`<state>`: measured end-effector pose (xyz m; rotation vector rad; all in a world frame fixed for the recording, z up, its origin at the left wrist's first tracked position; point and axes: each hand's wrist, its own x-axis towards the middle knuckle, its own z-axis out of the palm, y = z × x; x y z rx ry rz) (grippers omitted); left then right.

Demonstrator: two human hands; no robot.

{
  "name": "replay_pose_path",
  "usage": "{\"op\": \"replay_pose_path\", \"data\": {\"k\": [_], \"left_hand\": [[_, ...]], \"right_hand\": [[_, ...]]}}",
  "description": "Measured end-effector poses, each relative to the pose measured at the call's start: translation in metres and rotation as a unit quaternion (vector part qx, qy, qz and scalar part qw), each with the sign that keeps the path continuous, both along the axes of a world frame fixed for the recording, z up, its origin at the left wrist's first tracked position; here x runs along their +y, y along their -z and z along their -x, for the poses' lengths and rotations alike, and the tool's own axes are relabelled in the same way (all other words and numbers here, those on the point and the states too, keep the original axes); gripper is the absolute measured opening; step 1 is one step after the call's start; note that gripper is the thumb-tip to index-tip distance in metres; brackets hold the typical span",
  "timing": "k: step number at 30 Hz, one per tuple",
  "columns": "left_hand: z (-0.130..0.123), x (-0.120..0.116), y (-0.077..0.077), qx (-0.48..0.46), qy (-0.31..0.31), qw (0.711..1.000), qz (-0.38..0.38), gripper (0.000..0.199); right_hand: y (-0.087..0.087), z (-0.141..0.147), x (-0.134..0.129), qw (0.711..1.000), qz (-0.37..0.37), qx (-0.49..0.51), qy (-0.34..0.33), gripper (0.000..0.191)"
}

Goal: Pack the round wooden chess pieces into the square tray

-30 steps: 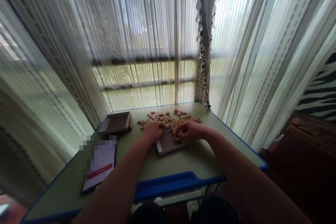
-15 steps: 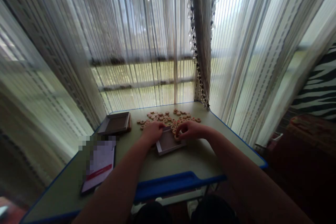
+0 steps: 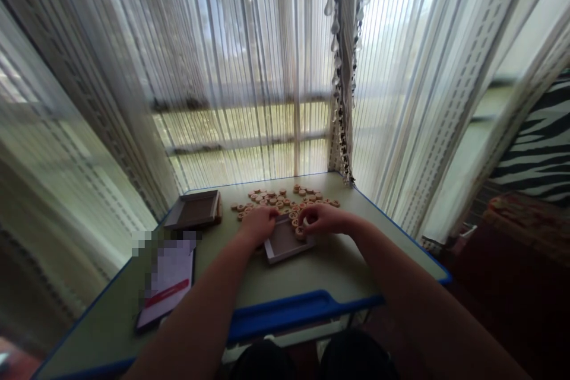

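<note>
A shallow open box lies on the table in front of me, with several round wooden Chinese chess pieces along its right side. My left hand grips the box at its left rim, the thumb and fingers curled over the edge. Over the right side of the box, my right hand has its fingers bent in a pinch round a small pale piece, mostly hidden by the fingers. Beyond both hands spreads a loose heap of more wooden pieces.
At the back left stands another shallow open box. Nearer on the left lies a tablet or phone-like screen, partly pixelated. The table has a blue rim and a blue tray groove at its front. Sheer curtains hang behind.
My right fingers have lifted slightly off the piece in the box, and a pale piece now shows between them. My left hand stays at the box rim.
</note>
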<state>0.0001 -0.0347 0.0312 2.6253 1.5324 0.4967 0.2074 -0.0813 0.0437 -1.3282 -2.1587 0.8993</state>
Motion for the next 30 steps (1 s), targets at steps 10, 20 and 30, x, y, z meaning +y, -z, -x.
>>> {"op": "replay_pose_path", "data": {"k": [10, 20, 30], "left_hand": [[0.000, -0.001, 0.001, 0.005, 0.003, 1.000, -0.017, 0.030], [0.000, 0.000, 0.000, -0.063, -0.061, 0.991, -0.100, 0.034], [0.007, 0.012, 0.008, 0.032, -0.164, 0.985, -0.037, 0.045]], "right_hand": [[0.008, -0.001, 0.014, 0.977, -0.111, 0.063, 0.168, 0.031], [0.027, -0.031, 0.033, 0.881, -0.194, -0.227, 0.368, 0.044], [0.031, -0.039, 0.039, 0.899, -0.121, -0.235, 0.350, 0.053]]}}
